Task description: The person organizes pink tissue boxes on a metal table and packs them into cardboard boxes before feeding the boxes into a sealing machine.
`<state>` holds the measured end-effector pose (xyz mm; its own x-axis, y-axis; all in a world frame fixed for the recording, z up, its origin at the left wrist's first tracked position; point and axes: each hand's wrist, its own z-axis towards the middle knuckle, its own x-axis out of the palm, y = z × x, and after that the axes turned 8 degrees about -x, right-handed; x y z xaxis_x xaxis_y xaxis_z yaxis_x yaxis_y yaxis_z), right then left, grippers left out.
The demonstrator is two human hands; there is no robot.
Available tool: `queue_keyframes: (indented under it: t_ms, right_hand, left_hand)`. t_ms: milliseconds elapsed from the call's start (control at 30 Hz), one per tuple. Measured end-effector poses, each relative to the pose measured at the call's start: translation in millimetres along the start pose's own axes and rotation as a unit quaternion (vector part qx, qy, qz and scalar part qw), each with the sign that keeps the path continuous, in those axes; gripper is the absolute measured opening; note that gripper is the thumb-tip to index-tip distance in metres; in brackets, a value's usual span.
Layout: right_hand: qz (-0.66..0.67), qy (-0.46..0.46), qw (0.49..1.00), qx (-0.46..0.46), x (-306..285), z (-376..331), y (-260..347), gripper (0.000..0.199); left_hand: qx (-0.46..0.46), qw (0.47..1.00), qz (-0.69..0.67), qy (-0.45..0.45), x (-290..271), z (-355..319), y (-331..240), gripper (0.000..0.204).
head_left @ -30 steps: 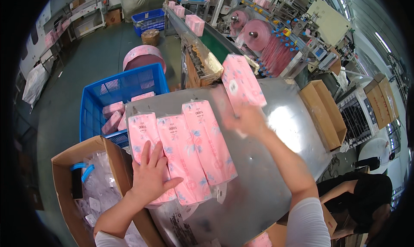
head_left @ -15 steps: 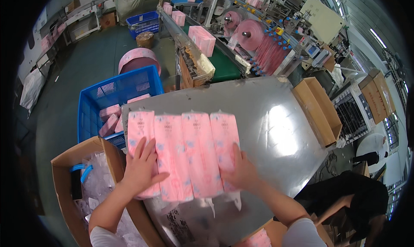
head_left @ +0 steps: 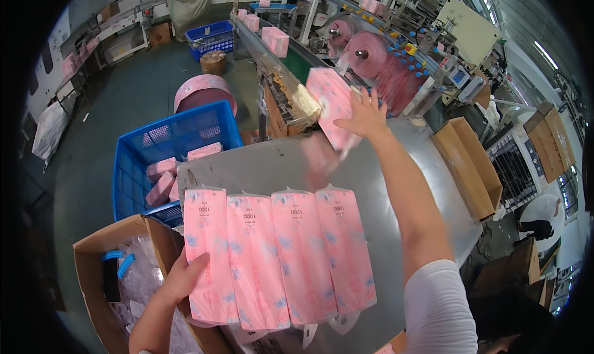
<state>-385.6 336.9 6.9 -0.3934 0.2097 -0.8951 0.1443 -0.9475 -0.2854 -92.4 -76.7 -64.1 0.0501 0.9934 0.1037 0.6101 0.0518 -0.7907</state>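
Observation:
Several pink, flower-printed tissue packs (head_left: pixel 291 261) lie side by side in a row on the metal table (head_left: pixel 377 193). Clear plastic pieces with cut-outs (head_left: pixel 343 322) poke out below the row's near end. My left hand (head_left: pixel 187 275) grips the leftmost pack (head_left: pixel 209 249), thumb on top, the other fingers hidden at its side. Farther off, my right hand (head_left: pixel 366 116) has its fingers spread, palm and thumb against another pink tissue pack (head_left: pixel 331 100), which tilts at the table end of the conveyor. A pinkish blur beneath that pack cannot be made out clearly.
More packs (head_left: pixel 275 41) sit along the green conveyor (head_left: pixel 296 66). At left stand a blue crate (head_left: pixel 139 193) of packs and a carton (head_left: pixel 93 280) of clear plastic bags. An open carton (head_left: pixel 467 168) is at right; pink film rolls (head_left: pixel 365 54) stand behind.
My right hand has left the row's right side and reached to the pack at the conveyor's end, now tilted. My left hand has shifted to the row's left edge. The row appears nearer.

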Motion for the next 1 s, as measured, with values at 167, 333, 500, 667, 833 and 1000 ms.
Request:
queue_keyframes:
  t_ms: [167, 333, 500, 667, 833, 1000]
  right_hand:
    - [0.300, 0.127, 0.935, 0.139, 49, -51, -37, 0.093]
    - [0.386, 0.397, 0.829, -0.072, -66, -175, -56, 0.083]
    - [0.599, 0.417, 0.622, 0.283, -64, -284, -43, 0.069]
    - [0.740, 0.262, 0.477, 0.396, -79, -388, -47, 0.066]
    - [0.670, 0.070, 0.530, 0.516, -178, -540, -73, 0.057]
    - [0.646, -0.105, 0.464, 0.597, -332, -753, -71, 0.060]
  left_hand:
    - [-0.062, 0.997, 0.055, 0.005, -1, 1, -4, 0.056]
    - [-0.153, 0.981, 0.087, 0.079, -12, 9, -18, 0.057]
    - [-0.137, 0.984, 0.025, 0.110, 15, 47, -18, 0.055]
    - [-0.119, 0.980, -0.014, 0.159, 63, 37, -20, 0.054]
    - [-0.084, 0.961, 0.087, 0.248, 152, 11, -9, 0.052]
    - [-0.005, 0.886, 0.137, 0.442, 271, -58, 53, 0.048]
